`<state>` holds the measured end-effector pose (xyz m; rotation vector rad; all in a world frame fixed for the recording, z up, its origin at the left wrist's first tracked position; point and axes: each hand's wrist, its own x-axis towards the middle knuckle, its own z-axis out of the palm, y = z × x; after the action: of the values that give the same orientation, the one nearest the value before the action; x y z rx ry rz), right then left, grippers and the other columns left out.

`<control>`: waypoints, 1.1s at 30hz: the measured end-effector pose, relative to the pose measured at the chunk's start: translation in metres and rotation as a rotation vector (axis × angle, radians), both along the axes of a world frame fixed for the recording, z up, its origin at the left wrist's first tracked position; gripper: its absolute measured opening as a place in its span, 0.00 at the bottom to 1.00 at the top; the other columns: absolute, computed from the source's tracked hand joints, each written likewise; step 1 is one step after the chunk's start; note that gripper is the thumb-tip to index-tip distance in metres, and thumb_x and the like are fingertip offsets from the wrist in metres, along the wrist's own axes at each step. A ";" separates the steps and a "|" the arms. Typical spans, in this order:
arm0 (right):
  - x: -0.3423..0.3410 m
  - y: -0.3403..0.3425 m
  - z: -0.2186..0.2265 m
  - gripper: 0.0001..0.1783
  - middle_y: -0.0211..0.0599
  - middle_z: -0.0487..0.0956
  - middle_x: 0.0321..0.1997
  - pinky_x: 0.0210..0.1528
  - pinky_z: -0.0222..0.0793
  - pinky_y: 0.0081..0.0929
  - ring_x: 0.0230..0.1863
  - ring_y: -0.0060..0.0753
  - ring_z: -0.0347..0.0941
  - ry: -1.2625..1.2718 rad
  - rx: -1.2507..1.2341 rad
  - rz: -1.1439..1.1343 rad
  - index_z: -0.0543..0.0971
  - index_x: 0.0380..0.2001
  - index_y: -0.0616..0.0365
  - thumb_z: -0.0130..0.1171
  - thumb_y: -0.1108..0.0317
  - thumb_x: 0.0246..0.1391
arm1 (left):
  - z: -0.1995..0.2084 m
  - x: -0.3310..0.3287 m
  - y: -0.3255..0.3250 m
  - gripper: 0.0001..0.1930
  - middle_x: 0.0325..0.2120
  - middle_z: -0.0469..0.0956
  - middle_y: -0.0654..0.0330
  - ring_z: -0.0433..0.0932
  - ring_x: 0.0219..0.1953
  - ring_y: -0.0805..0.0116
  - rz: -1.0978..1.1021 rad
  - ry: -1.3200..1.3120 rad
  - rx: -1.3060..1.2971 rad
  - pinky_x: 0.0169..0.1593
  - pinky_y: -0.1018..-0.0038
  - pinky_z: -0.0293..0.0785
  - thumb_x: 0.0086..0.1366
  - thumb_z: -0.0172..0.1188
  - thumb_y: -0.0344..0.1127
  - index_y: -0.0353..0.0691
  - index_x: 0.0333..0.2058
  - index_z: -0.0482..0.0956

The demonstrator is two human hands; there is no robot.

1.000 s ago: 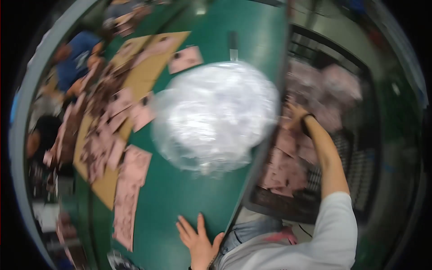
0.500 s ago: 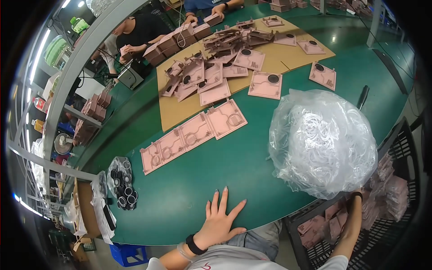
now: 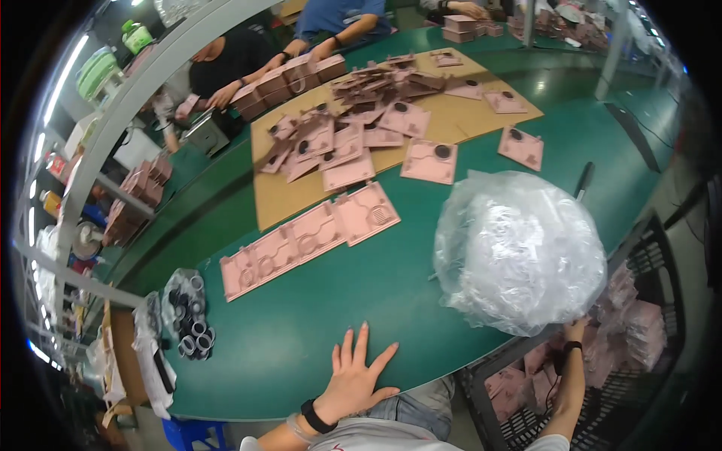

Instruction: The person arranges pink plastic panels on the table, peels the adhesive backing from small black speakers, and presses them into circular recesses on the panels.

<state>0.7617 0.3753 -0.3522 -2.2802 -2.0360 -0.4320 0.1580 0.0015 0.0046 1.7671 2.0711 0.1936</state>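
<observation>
My left hand (image 3: 353,382) lies flat on the green table (image 3: 293,338) near its front edge, fingers spread and holding nothing. My right hand (image 3: 576,329) is at the lower right edge of a big clear plastic bag (image 3: 519,248), above the black crate. The bag is full of thin white loops. It hides the fingers of that hand, so its grip does not show. Beyond my left hand, several flat pink panels (image 3: 312,233) with moulded grooves lie side by side in a slanting row.
Pink panels with black discs (image 3: 429,160) are heaped on a brown cardboard sheet (image 3: 274,199). A bag of dark rings (image 3: 188,316) sits at left, a black pen (image 3: 584,180) at right. The black crate (image 3: 481,421) holds wrapped pink pieces. Co-workers handle pink blocks (image 3: 278,84) across the table.
The whole view has shifted, so the table's contents sit lower and further left. More of my right hand shows below the bag. Across the table, co-workers' arms have moved around the pink blocks.
</observation>
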 end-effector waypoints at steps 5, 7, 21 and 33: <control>-0.083 -0.059 0.103 0.17 0.36 0.79 0.37 0.38 0.70 0.27 0.34 0.34 0.75 1.036 -0.169 0.041 0.77 0.36 0.61 0.67 0.62 0.47 | 0.011 0.003 -0.002 0.40 0.64 0.40 0.33 0.45 0.62 0.26 0.019 0.053 -0.024 0.56 0.35 0.49 0.53 0.63 0.58 0.58 0.63 0.60; -0.093 -0.075 0.153 0.19 0.34 0.79 0.38 0.38 0.70 0.26 0.35 0.33 0.76 1.330 -0.171 -0.072 0.76 0.40 0.60 0.65 0.58 0.51 | 0.011 0.000 -0.005 0.39 0.64 0.41 0.33 0.45 0.62 0.27 0.028 0.046 -0.019 0.56 0.36 0.50 0.53 0.63 0.57 0.58 0.62 0.61; -0.266 -0.199 0.443 0.30 0.36 0.61 0.64 0.59 0.61 0.37 0.62 0.35 0.60 1.721 0.515 0.678 0.54 0.65 0.59 0.46 0.57 0.65 | 0.028 -0.051 -0.032 0.28 0.62 0.57 0.47 0.58 0.62 0.46 0.097 -0.589 0.137 0.60 0.55 0.56 0.60 0.59 0.49 0.42 0.55 0.69; -0.536 -0.227 0.441 0.26 0.39 0.72 0.45 0.42 0.63 0.36 0.35 0.41 0.67 0.586 0.132 1.679 0.76 0.43 0.51 0.68 0.62 0.35 | 0.054 -0.089 -0.038 0.33 0.62 0.58 0.52 0.63 0.61 0.57 0.417 -2.069 0.454 0.60 0.56 0.62 0.68 0.47 0.52 0.47 0.65 0.47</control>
<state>0.2260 0.1484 0.0892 -0.0392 -2.4578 0.2162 0.0691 -0.0370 0.0586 0.3526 0.6329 1.7210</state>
